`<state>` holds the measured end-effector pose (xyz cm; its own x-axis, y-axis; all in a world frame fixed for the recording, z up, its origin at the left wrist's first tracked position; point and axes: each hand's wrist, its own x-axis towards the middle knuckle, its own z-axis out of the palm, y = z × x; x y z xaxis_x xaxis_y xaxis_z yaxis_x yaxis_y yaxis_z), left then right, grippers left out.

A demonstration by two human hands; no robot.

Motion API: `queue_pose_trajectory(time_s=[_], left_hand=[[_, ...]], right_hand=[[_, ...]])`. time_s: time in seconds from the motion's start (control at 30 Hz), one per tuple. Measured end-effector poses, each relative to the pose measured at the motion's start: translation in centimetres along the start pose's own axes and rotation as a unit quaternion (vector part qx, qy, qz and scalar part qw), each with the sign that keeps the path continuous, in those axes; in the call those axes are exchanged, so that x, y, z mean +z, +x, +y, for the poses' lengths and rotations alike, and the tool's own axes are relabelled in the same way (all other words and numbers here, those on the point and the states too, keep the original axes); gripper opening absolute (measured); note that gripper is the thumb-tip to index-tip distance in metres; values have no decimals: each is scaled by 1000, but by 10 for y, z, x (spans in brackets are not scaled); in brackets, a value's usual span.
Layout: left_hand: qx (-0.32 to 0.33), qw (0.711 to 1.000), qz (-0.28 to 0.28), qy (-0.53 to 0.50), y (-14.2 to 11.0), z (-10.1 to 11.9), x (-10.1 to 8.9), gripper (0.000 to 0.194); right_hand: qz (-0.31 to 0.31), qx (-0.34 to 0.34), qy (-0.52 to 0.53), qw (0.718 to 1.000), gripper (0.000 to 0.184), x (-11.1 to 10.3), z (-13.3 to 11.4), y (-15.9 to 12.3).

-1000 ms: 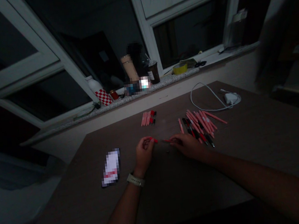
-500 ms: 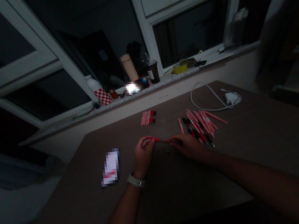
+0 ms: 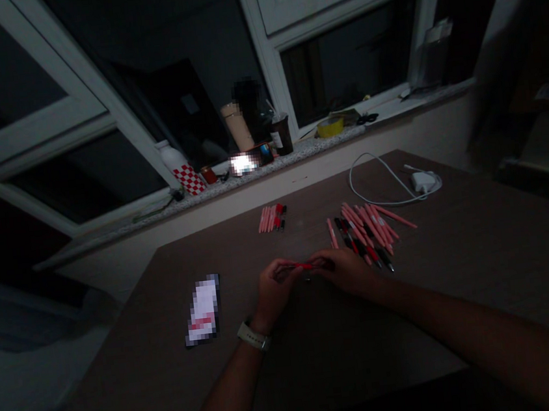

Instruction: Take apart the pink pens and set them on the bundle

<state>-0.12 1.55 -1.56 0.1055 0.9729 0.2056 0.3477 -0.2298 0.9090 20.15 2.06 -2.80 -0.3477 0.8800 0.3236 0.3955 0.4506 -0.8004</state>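
Note:
My left hand [image 3: 274, 289] and my right hand [image 3: 344, 269] meet over the middle of the table, fingers closed on a red pen [image 3: 305, 266]. The pen lies level between them, and only its short red middle shows; both ends are hidden by the fingers. Just below it, a tiny shiny piece [image 3: 308, 279] rests on the table, too small to name. Beyond my right hand is a loose pile of pink, black and red pens [image 3: 369, 225]. A neat row of pink, red and black pens [image 3: 271, 219] lies farther back.
A phone [image 3: 204, 309] with a blurred screen lies left of my hands. A white charger [image 3: 423, 181] and its looped cable sit at the back right. On the windowsill stand a checkered bottle [image 3: 185, 169], a dark drink cup [image 3: 281, 134] and yellow tape [image 3: 329, 126].
My left hand has moved right, closer to my right hand, and less of the pen shows between them. My right hand has barely moved. The pens on the table have not moved.

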Motion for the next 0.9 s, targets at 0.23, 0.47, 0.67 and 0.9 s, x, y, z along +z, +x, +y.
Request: queue_pose_trajectory(time_s=[0.23,0.47,0.67,0.9], left_hand=[[2,1000,-17,-18,-1,0,1,31],[129,974,-80,166,-4,0,-1,47],[158,943,-128,263,-3,-7,0,19],[151,953,-97,243,-2,-9,1,11]], right_hand=[[10,-9,5,1000,18,1,-1,0],[74,24,51,996,17,0,0,5],[67,24,44,996,18,1,0,5],[62,26,29,997,16,1,2,4]])
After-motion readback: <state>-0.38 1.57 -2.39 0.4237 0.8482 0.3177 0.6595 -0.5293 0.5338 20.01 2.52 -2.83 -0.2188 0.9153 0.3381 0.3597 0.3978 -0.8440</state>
